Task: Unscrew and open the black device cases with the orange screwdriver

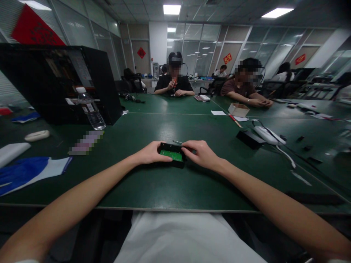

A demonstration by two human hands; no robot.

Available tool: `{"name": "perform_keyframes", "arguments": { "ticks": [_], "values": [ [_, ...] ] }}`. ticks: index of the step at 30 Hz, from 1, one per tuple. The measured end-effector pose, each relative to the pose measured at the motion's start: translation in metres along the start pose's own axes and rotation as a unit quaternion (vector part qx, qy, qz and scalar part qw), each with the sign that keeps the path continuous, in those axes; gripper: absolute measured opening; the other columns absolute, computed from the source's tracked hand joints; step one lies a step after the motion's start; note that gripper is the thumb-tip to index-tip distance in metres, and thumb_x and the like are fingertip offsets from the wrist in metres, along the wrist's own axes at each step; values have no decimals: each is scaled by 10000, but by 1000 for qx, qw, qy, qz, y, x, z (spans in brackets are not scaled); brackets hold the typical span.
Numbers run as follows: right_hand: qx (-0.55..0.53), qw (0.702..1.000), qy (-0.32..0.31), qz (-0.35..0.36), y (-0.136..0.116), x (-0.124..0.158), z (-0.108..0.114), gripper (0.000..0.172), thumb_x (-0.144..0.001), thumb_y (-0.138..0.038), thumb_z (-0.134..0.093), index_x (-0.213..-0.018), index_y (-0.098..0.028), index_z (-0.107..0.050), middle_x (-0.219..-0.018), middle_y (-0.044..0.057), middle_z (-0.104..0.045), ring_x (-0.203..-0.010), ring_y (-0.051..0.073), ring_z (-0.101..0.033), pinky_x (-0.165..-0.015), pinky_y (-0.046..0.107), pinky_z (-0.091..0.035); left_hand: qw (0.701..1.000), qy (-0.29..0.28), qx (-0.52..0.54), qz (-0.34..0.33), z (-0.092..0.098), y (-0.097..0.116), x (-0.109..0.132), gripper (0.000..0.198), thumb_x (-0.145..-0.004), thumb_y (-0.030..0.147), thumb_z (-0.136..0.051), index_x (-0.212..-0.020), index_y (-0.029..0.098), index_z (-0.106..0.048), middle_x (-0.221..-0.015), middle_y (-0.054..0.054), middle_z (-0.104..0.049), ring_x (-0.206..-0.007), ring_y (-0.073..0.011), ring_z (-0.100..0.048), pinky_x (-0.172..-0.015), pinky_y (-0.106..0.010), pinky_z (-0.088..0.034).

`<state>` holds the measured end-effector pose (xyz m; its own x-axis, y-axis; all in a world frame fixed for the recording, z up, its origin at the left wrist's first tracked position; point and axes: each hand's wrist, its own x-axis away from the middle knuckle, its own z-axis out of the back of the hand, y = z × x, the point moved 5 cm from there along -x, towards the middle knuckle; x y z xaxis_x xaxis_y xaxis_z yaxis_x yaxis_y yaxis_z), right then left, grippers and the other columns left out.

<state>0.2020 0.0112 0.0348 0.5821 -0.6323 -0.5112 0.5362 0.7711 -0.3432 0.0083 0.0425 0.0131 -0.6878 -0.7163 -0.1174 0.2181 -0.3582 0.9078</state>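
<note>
A small black case with a green circuit board (172, 155) inside lies on the green table (164, 182) in front of me. My left hand (151, 152) grips the case's left end, fingers curled over its edge. My right hand (199, 152) is closed at the case's right end; a thin metal shaft (177, 142), apparently a small screwdriver with a reddish handle, pokes out to the left from its fingers above the case.
A water bottle (90, 109) and a big black box (55, 80) stand at the left. Blue and white gloves (27, 171) lie near the left edge. A black lid (248, 138), a white device (265, 134) and a small cardboard box (238, 109) sit to the right. Two people work across the table.
</note>
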Motion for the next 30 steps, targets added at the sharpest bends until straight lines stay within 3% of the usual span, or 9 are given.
{"name": "perform_keyframes", "arguments": {
  "ticks": [7,10,13,16,20,24,26,30],
  "values": [
    [-2,1000,-3,5,2,1,-2,246,-1005,-287,-487,-1009,-147,-690,-838,70,-706,-694,152,-628,-655,261,-472,1000,14,21,-6,0,-5,0,460,-701,341,-872,-1079,148,-696,-1045,-67,-740,-986,-242,-680,-902,-347,-512],
    [0,1000,1,3,2,1,-2,251,-1009,-297,-484,-1017,-153,-689,-839,66,-706,-683,146,-618,-645,256,-465,991,99,77,-36,8,-5,-1,418,-777,412,-807,-1084,149,-701,-1078,-89,-738,-1012,-237,-674,-912,-338,-509],
    [1,1000,-1,-9,2,0,-4,262,-1019,-316,-480,-1012,-160,-691,-848,64,-710,-701,151,-624,-667,266,-468,976,191,95,-51,18,-8,-1,347,-838,460,-746,-965,139,-724,-973,-90,-749,-954,-223,-677,-906,-331,-507],
    [-2,1000,-11,-19,1,-1,-8,284,-1032,-330,-464,-943,-171,-682,-820,56,-699,-715,161,-625,-678,278,-463,965,234,111,-34,27,-16,-1,381,-825,497,-753,-960,143,-719,-884,-75,-742,-832,-202,-675,-795,-306,-519],
    [5,999,-4,-38,2,-1,-11,326,-1032,-323,-447,-812,-177,-639,-685,31,-634,-608,150,-572,-608,277,-420,980,173,100,-10,26,-21,-3,457,-860,571,-688,-1012,144,-739,-978,-99,-750,-915,-220,-684,-759,-282,-502],
    [-10,998,27,-59,4,-1,-8,330,-1025,-344,-466,-795,-181,-638,-671,23,-644,-583,142,-569,-585,271,-407,994,89,68,9,16,-17,-3,381,-790,458,-788,-1006,145,-768,-957,-67,-752,-890,-212,-672,-786,-292,-495],
    [-24,997,40,-69,5,-1,-6,335,-1025,-353,-468,-808,-176,-651,-686,22,-662,-595,141,-584,-592,267,-416,990,92,107,28,13,-16,-3,319,-749,375,-831,-948,131,-779,-891,-53,-749,-839,-197,-662,-773,-285,-491],
    [-58,995,8,-84,0,-3,-11,277,-988,-400,-556,-939,-161,-687,-811,47,-730,-699,165,-659,-660,280,-486,960,166,220,45,20,-24,-4,307,-706,341,-865,-880,113,-755,-821,-42,-719,-751,-164,-650,-712,-260,-504]
  ]
}}
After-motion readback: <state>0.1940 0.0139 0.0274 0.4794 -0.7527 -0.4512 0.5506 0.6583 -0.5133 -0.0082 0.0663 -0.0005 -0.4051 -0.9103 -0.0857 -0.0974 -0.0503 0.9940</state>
